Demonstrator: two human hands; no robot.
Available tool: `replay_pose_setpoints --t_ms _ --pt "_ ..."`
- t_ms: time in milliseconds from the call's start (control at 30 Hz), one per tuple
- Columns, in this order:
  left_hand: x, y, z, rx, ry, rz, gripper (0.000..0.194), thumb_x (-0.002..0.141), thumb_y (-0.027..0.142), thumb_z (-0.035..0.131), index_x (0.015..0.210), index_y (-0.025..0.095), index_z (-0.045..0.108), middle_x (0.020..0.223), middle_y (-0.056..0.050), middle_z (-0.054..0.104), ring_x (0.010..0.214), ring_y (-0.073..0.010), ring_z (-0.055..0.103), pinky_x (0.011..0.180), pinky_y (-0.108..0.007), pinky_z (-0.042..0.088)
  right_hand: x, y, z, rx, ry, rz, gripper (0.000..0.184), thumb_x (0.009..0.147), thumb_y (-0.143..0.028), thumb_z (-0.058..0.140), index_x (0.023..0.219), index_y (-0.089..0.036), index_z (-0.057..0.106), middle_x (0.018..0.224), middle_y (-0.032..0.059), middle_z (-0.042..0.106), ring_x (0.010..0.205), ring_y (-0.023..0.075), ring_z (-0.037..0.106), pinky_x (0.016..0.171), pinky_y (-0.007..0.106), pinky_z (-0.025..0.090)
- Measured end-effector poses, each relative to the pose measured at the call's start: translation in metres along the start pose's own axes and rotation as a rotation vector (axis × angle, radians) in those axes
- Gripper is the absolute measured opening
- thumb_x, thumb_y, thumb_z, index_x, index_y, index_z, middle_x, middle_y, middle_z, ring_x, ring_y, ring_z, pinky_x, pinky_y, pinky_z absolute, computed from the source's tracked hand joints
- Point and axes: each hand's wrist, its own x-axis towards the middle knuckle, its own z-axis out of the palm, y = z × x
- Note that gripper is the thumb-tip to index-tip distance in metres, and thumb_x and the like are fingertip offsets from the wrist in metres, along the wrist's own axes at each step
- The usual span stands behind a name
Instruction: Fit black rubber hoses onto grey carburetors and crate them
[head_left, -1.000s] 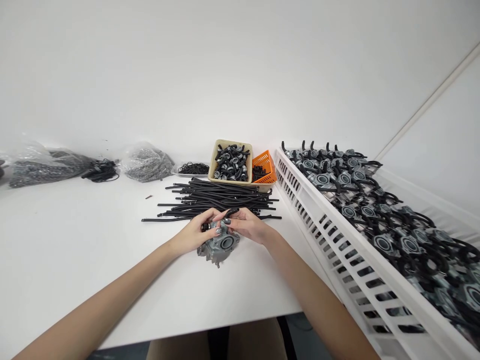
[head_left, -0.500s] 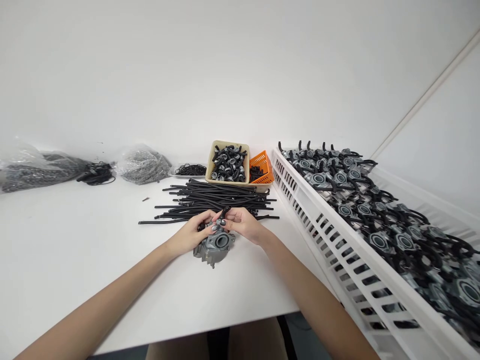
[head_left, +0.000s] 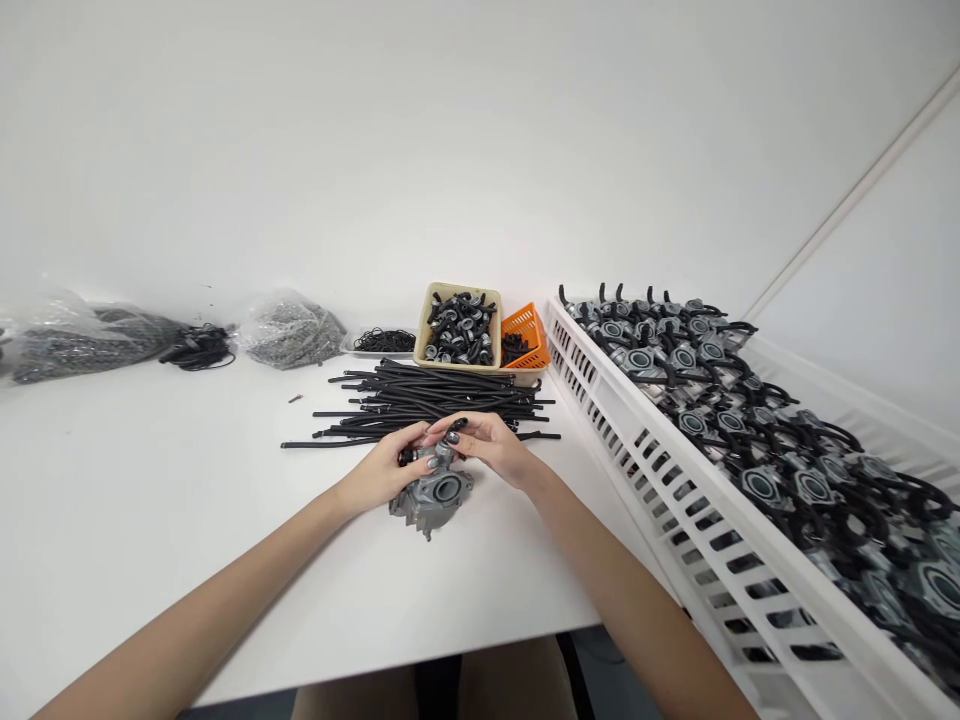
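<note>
A grey metal carburetor is held just above the white table, its round bore facing me. My left hand is closed around its left side, thumb on the upper body. At the top of the carburetor, my right hand pinches the carburetor cap, which has a short black rubber elbow sticking out of it. Fingers of both hands meet behind the cap, so their tips are partly hidden. Just beyond my hands lies a pile of black rubber hoses.
A white slotted crate full of carburetors stands on the right. At the back are a cream bin of caps, an orange basket, a tray of thin black rings, a black bundle and plastic bags of small parts.
The right fingers have shifted at the cap; the rubber elbow swung more upright half a second ago and now leans right again. The left hand keeps its hold.
</note>
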Motion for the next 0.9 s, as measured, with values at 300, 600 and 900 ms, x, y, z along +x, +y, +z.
replay_pose_setpoints --t_ms 300,600,900 --pt "0.0001 -0.0009 -0.0005 -0.025 -0.041 0.013 0.031 0.085 0.048 0.053 0.092 0.018 0.056 0.083 -0.001 0.056 0.081 -0.0187 0.050 0.073 -0.028 0.041 0.0019 -0.0002 0.0003 -0.018 0.106 0.011 0.028 0.068 -0.039 0.081 0.086 -0.018 0.076 0.078 0.0026 0.070 0.076 0.0156 0.063 0.076 0.031 0.051" --pt "-0.0006 0.0031 -0.0001 -0.055 -0.011 0.034 0.029 0.087 0.047 0.054 0.082 0.019 0.052 0.078 0.001 0.050 0.074 -0.0158 0.046 0.068 -0.025 0.038 -0.0001 0.0039 0.0010 -0.049 -0.004 0.060 0.040 0.065 -0.040 0.083 0.097 -0.016 0.075 0.076 0.0016 0.068 0.068 0.0118 0.059 0.067 0.025 0.048" --pt "-0.0037 0.0051 0.0013 -0.375 -0.039 0.030 0.054 0.081 0.067 0.053 0.105 0.019 0.059 0.092 -0.006 0.060 0.085 -0.0219 0.055 0.076 -0.030 0.045 -0.0017 0.0000 0.0021 0.036 -0.056 -0.013 0.026 0.069 -0.035 0.082 0.085 -0.016 0.075 0.074 0.0029 0.069 0.073 0.0143 0.062 0.068 0.025 0.049"
